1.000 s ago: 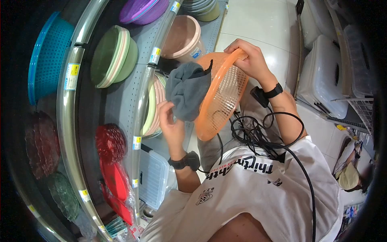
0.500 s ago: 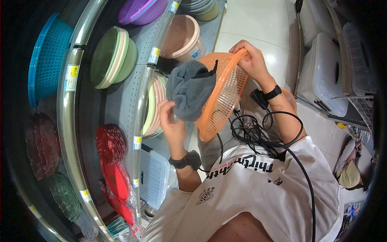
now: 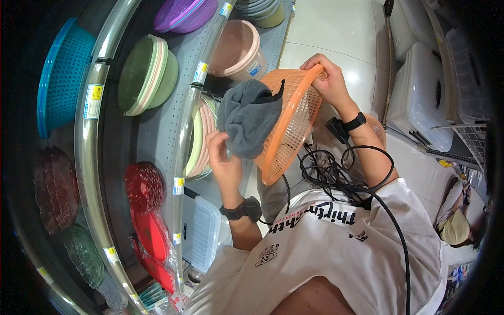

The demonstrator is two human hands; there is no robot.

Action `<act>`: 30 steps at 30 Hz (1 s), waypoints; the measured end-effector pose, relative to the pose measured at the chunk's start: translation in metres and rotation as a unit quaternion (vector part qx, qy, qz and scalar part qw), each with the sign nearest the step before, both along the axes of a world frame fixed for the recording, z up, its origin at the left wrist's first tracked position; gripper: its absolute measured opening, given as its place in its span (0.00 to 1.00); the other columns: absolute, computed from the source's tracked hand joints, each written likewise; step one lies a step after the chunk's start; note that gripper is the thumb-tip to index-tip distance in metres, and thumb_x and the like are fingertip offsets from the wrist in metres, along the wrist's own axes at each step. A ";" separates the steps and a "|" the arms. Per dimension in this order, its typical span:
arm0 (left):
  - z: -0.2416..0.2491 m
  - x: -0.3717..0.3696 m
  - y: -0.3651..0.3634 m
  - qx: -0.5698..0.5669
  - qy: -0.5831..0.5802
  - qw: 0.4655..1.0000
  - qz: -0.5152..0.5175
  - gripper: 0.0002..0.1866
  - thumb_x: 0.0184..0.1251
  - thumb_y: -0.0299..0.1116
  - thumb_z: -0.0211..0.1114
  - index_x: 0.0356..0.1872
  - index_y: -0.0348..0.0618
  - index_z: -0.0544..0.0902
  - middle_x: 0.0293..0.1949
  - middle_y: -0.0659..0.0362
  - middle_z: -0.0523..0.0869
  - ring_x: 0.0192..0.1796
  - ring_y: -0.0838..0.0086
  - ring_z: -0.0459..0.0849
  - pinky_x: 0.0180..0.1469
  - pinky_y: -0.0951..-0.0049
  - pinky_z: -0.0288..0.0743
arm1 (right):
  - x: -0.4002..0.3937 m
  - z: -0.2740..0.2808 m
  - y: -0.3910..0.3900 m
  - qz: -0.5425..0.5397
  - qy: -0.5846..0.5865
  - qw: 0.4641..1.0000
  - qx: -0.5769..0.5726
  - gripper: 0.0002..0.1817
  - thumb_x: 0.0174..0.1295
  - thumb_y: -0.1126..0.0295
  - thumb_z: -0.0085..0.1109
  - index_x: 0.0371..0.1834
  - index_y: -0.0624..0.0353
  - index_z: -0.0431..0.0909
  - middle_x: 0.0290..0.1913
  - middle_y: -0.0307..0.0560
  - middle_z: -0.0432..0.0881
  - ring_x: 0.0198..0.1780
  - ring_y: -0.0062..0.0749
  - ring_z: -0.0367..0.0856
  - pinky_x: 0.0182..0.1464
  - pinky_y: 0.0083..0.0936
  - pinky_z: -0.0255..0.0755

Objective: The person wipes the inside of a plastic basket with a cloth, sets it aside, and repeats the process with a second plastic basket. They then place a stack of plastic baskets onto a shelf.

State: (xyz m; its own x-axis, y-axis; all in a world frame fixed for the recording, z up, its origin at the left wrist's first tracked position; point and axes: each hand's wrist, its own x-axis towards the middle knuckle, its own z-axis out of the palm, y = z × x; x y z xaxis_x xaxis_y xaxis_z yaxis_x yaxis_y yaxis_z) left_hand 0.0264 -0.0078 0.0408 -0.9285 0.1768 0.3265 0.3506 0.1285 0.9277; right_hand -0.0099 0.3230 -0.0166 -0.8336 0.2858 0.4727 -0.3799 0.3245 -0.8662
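My right hand [image 3: 329, 84] is closed around the upper rim of an orange plastic mesh basket [image 3: 292, 123], which is tilted on its side in front of my lap. A dark grey cloth [image 3: 247, 118] is bunched against the basket's outer left side, and a thin dark strip sticks up at its top. The fingertips of my left hand [image 3: 223, 155] are pressed together on the cloth's lower left edge. Part of the basket's base is hidden behind the cloth.
Shelves on the left hold a blue basket [image 3: 60, 79], green basins [image 3: 149, 76], a pink bucket [image 3: 236, 50] and red plastic ware [image 3: 149, 220]. Black cable [image 3: 336, 168] lies tangled over my lap. Clear storage boxes [image 3: 420, 100] stand on the right.
Almost nothing differs. The basket and cloth have shifted very slightly, and both hands keep their places on them.
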 end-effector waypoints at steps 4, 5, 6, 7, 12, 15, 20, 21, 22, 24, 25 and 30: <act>-0.003 -0.003 -0.001 -0.018 0.025 1.000 0.000 0.21 0.63 0.18 0.73 0.55 0.39 0.76 0.56 0.62 0.74 0.56 0.76 0.78 0.62 0.77 0.71 | 0.000 0.000 0.000 0.000 -0.001 1.000 -0.006 0.11 0.63 0.71 0.71 0.44 0.60 0.80 0.42 0.44 0.90 0.46 0.34 0.89 0.53 0.29 0.81; -0.003 -0.003 -0.001 -0.018 0.025 1.000 0.000 0.21 0.63 0.18 0.73 0.55 0.39 0.76 0.56 0.62 0.74 0.56 0.76 0.78 0.62 0.77 0.71 | 0.000 -0.002 0.000 0.000 -0.001 1.000 -0.006 0.11 0.63 0.71 0.71 0.44 0.60 0.80 0.42 0.44 0.90 0.46 0.34 0.89 0.53 0.29 0.81; -0.002 -0.003 -0.001 -0.020 0.024 1.000 0.002 0.21 0.63 0.18 0.73 0.55 0.39 0.76 0.56 0.62 0.74 0.55 0.77 0.78 0.62 0.77 0.71 | -0.001 -0.004 0.000 0.000 -0.003 1.000 -0.010 0.11 0.63 0.71 0.71 0.44 0.59 0.80 0.42 0.44 0.90 0.46 0.34 0.89 0.53 0.29 0.81; -0.002 -0.003 -0.001 -0.022 0.023 0.999 0.003 0.21 0.62 0.19 0.73 0.55 0.39 0.76 0.56 0.62 0.74 0.55 0.77 0.78 0.61 0.78 0.71 | -0.001 -0.006 0.001 0.000 -0.005 1.000 -0.013 0.11 0.64 0.71 0.71 0.44 0.59 0.80 0.42 0.44 0.90 0.47 0.33 0.89 0.53 0.28 0.81; 0.001 0.000 0.000 -0.006 -0.006 1.000 -0.001 0.21 0.61 0.16 0.72 0.54 0.38 0.77 0.57 0.59 0.72 0.60 0.71 0.77 0.68 0.72 0.68 | -0.002 -0.014 0.002 -0.001 -0.011 1.000 -0.026 0.10 0.65 0.72 0.70 0.45 0.60 0.80 0.42 0.44 0.89 0.47 0.31 0.88 0.54 0.28 0.80; 0.001 0.001 0.001 -0.002 -0.006 1.000 -0.002 0.21 0.61 0.16 0.72 0.54 0.38 0.77 0.57 0.59 0.72 0.60 0.70 0.77 0.68 0.71 0.68 | 0.000 -0.015 0.002 -0.001 -0.015 0.999 -0.033 0.10 0.65 0.72 0.70 0.46 0.60 0.80 0.42 0.43 0.89 0.47 0.30 0.88 0.54 0.27 0.80; 0.001 0.000 0.001 -0.001 0.005 1.000 -0.009 0.21 0.61 0.16 0.72 0.54 0.38 0.77 0.56 0.58 0.72 0.61 0.69 0.77 0.69 0.71 0.67 | 0.001 -0.017 0.003 0.008 -0.029 0.998 -0.049 0.11 0.65 0.73 0.70 0.46 0.60 0.80 0.43 0.43 0.90 0.48 0.29 0.88 0.55 0.27 0.80; 0.002 0.000 0.002 -0.005 0.003 1.000 -0.007 0.21 0.61 0.15 0.72 0.54 0.38 0.77 0.56 0.58 0.72 0.61 0.69 0.77 0.69 0.71 0.67 | 0.001 -0.016 0.003 0.008 -0.028 0.998 -0.051 0.11 0.65 0.73 0.70 0.46 0.60 0.79 0.43 0.43 0.90 0.48 0.29 0.88 0.55 0.27 0.80; 0.002 0.000 0.002 -0.008 0.001 1.000 -0.005 0.21 0.60 0.15 0.71 0.54 0.38 0.77 0.55 0.58 0.72 0.61 0.69 0.77 0.69 0.71 0.67 | 0.001 -0.016 0.002 0.008 -0.027 0.998 -0.053 0.11 0.65 0.73 0.70 0.46 0.60 0.79 0.43 0.43 0.90 0.48 0.29 0.88 0.55 0.28 0.80; 0.003 0.001 0.002 -0.008 0.001 1.000 -0.006 0.22 0.60 0.15 0.71 0.54 0.38 0.77 0.56 0.58 0.72 0.61 0.69 0.77 0.69 0.71 0.67 | 0.001 -0.017 0.003 0.008 -0.027 0.998 -0.054 0.11 0.65 0.73 0.70 0.46 0.60 0.79 0.43 0.43 0.90 0.48 0.29 0.88 0.55 0.28 0.80; 0.003 0.001 0.002 -0.008 0.000 1.000 -0.007 0.22 0.60 0.14 0.71 0.54 0.38 0.77 0.56 0.58 0.72 0.61 0.69 0.77 0.69 0.71 0.67 | 0.001 -0.018 0.003 0.009 -0.026 0.998 -0.055 0.11 0.65 0.73 0.71 0.46 0.60 0.79 0.43 0.43 0.90 0.48 0.29 0.88 0.55 0.28 0.80; 0.003 0.001 0.003 -0.005 0.000 1.000 -0.006 0.22 0.60 0.15 0.71 0.55 0.38 0.77 0.56 0.58 0.72 0.62 0.69 0.77 0.69 0.70 0.67 | 0.001 -0.019 0.003 0.009 -0.026 0.998 -0.056 0.11 0.65 0.74 0.70 0.47 0.60 0.80 0.43 0.43 0.90 0.49 0.29 0.88 0.55 0.28 0.80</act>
State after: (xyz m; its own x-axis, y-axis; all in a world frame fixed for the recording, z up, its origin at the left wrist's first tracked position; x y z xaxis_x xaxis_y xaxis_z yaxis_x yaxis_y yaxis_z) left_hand 0.0278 -0.0050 0.0436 -0.9262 0.1913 0.3249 0.3523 0.1326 0.9264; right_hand -0.0088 0.3264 -0.0358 -0.8618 0.3198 0.3937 -0.3373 0.2183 -0.9157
